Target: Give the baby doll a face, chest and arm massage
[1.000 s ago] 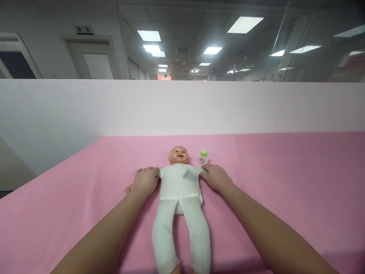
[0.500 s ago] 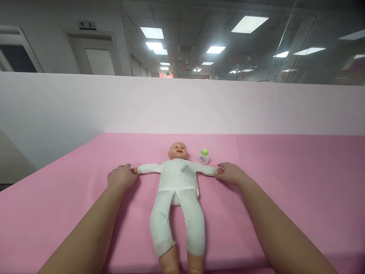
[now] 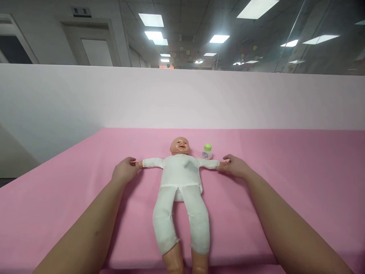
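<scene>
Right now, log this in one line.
left hand: touching doll | right hand: touching doll | doll: face-up, arms spread | bottle: upright

Ceiling lights [image 3: 258,8] glare against dim ceiling [image 3: 191,19]. Soft shadows beside forearms [image 3: 85,224] on pink bench [image 3: 57,198]. Wide-angle stretch at edges.

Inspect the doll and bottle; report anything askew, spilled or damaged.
Nothing stands out. The baby doll in white cloth lies face up, arms spread, on the pink-covered surface. The small translucent bottle with a green cap stands upright, with no visible spill.
</scene>
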`<state>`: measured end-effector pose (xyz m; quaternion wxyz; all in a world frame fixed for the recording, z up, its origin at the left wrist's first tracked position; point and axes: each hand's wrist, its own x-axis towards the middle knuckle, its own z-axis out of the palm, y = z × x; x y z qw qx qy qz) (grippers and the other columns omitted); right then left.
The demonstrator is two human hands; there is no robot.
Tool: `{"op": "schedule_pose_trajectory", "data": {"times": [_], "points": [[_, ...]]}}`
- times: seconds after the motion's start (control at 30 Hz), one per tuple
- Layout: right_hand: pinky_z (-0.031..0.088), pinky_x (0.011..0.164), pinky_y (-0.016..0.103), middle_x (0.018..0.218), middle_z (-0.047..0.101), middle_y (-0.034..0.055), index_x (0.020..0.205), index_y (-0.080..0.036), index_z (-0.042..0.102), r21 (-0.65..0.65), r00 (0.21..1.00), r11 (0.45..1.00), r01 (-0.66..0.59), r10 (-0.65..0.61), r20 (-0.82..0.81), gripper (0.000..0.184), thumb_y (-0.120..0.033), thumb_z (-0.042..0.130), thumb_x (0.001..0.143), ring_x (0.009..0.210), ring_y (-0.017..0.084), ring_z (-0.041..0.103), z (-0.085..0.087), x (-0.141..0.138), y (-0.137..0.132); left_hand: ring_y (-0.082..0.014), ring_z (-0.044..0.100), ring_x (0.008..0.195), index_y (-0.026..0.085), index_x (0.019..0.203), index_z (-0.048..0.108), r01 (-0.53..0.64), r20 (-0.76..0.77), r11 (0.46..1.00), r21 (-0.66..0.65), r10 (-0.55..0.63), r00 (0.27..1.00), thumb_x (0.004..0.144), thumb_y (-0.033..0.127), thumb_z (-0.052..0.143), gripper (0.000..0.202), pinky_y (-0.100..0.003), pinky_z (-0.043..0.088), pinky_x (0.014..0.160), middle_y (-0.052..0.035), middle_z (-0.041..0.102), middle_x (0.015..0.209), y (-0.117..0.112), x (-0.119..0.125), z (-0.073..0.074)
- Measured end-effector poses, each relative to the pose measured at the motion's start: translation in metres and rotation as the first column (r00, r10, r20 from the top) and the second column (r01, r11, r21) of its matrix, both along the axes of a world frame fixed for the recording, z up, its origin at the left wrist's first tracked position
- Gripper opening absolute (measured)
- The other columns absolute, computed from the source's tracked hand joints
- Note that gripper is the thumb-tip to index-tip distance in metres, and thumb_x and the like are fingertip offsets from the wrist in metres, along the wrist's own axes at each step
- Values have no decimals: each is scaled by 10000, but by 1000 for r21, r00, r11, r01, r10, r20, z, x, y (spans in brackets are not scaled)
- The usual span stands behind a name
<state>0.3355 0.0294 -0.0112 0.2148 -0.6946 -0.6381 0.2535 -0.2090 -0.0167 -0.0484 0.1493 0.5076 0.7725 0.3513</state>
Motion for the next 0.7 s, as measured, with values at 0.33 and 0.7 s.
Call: {"op": "schedule_pose_trajectory", "data": {"times": [0.33,0.7], "points": [[468,549,212,889,657,49,981,-169,680,-11,555,998,-59,24,-831,334,-360,847,763,673,107,543,-24,-9,10,-228,694,753,141,1180,674,-23,647,984,178,-99,756,624,373,892,641,-332,548,661,-141,733,983,0,10,-2],[448,459,175,885,681,68,974,-170,689,-133,517,988,-76,-75,-853,281,-228,836,742,625,94,535,-26,-2,15,-200,691,694,107,1042,697,-73,791,984,164,-87,606,675,212,839,408,-312,564,623,-132,714,873,7,10,-9]]}}
